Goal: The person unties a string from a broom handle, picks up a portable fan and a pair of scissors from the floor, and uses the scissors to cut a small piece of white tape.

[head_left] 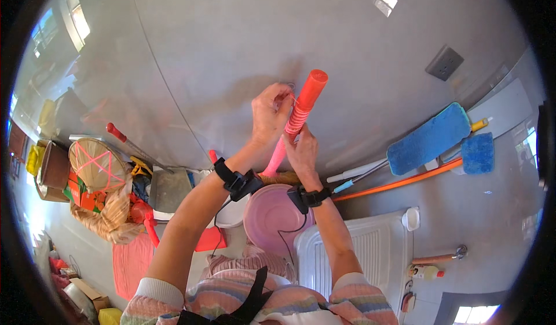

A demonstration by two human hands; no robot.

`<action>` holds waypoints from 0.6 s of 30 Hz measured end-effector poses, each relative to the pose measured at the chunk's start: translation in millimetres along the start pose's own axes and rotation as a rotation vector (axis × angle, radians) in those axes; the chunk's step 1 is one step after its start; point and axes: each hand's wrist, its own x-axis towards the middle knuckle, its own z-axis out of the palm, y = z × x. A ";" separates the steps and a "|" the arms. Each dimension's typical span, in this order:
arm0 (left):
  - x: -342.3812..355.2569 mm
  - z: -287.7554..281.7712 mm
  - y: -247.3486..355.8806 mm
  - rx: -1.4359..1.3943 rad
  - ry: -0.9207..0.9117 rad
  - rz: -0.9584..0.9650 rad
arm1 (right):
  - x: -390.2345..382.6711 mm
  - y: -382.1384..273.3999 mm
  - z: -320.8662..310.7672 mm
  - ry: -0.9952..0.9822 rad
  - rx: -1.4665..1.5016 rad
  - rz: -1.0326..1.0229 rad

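**Red handle held up at a wall hook**

Striped pink and grey sleeves fill the lower edge of the view, with two bare forearms rising from them, each wearing a black wrist strap. The left hand (271, 112) is raised against the grey wall (220, 41), fingertips pinched at a small loop or hook there; what exactly they pinch is too small to tell. The right hand (302, 150) is closed around the ribbed lower part of a red and pink handle (301, 112), which stands tilted with its red cap just beside the left fingers. The hanging looks unfinished: both hands are on the handle and it has not been let go. Below sit a pink basin (269, 212) and a white ribbed board (370, 250). A blue flat mop (428, 138) leans at the right.
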 end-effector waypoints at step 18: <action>14.7 5.0 18.9 0.354 0.042 0.014 | 6.8 1.4 -1.0 0.014 0.067 0.008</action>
